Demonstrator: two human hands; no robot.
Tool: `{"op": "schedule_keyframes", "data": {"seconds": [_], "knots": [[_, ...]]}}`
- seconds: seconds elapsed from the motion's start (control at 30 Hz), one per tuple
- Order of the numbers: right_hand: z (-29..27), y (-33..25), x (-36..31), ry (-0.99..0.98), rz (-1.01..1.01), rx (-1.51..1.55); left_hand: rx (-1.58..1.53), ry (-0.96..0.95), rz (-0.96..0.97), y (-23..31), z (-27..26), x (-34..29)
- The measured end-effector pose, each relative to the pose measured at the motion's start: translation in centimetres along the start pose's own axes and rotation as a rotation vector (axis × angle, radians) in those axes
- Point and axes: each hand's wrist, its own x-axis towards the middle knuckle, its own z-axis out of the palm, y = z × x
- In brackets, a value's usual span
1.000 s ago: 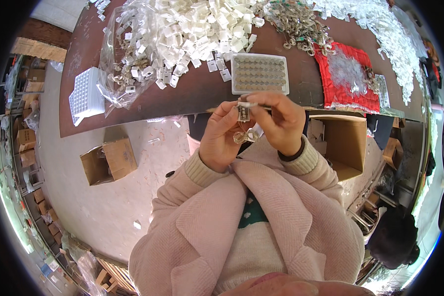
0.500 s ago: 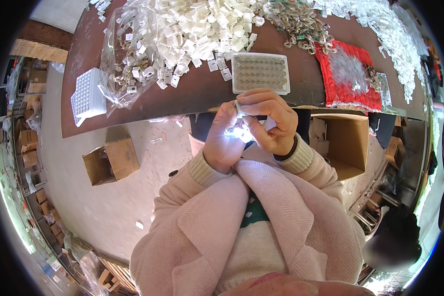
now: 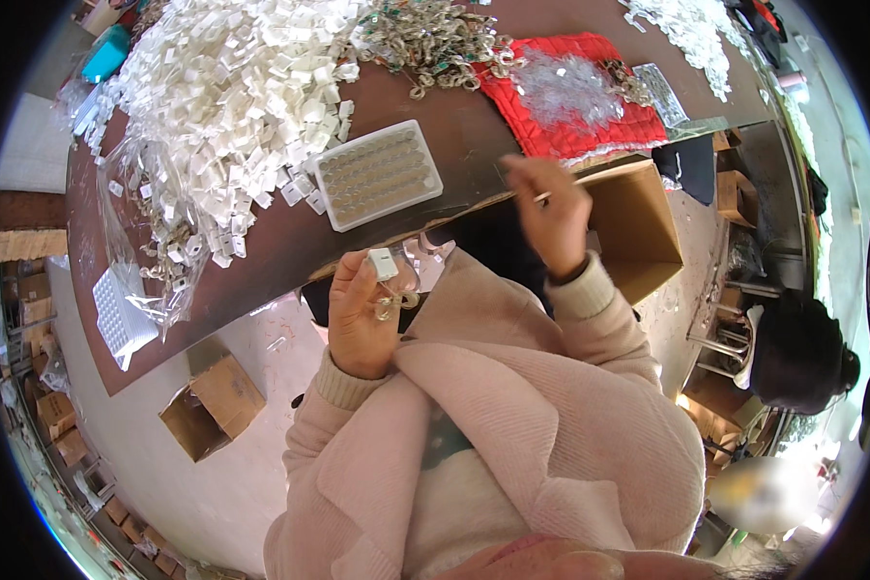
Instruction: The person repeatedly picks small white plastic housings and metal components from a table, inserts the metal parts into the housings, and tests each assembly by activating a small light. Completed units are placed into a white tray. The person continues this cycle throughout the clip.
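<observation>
My left hand [image 3: 360, 324] is closed on a small white plastic battery box [image 3: 383, 264], held upright between thumb and fingers in front of the table edge. A loop of thin wire [image 3: 385, 307] hangs below the box, against the palm, and shows no glow. My right hand [image 3: 553, 215] is raised to the right, apart from the left, near the red cloth. Its fingers are curled and partly blurred, with a small white sliver [image 3: 541, 198] showing at them; its kind is unclear. Nearest both hands on the table stands a white tray [image 3: 439, 184] with rows of round button cells.
On the brown table [image 3: 474, 121] lie a large heap of white plastic cases [image 3: 251, 87], tangled wire bundles [image 3: 425, 43] and a red cloth [image 3: 512, 116] bearing clear plastic pieces [image 3: 570, 87]. A white dimpled tray [image 3: 123, 319] sits at the left corner. Cardboard boxes [image 3: 648, 227] stand below.
My hands were together around the small box with its lights glowing. Now they are apart, the right moved away rightward, and the glow is gone. The view has turned to the right.
</observation>
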Motion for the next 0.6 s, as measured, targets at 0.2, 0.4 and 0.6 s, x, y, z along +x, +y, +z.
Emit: {"op": "schedule_keyframes", "data": {"seconds": [0.2, 0.4, 0.6], "knots": [[-3.2, 7.4, 1.9, -0.025, 0.032, -0.231, 0.006, -0.044, -0.014, -0.2, 0.9, 0.5], [-3.3, 6.7, 3.0, -0.234, -0.05, -0.519, 0.007, 0.051, 0.003, -0.3, 0.9, 0.0], [-0.4, -2.5, 0.7, -0.261, 0.129, 0.396, -0.043, -0.072, 0.053, -0.5, 0.4, 0.1]]}}
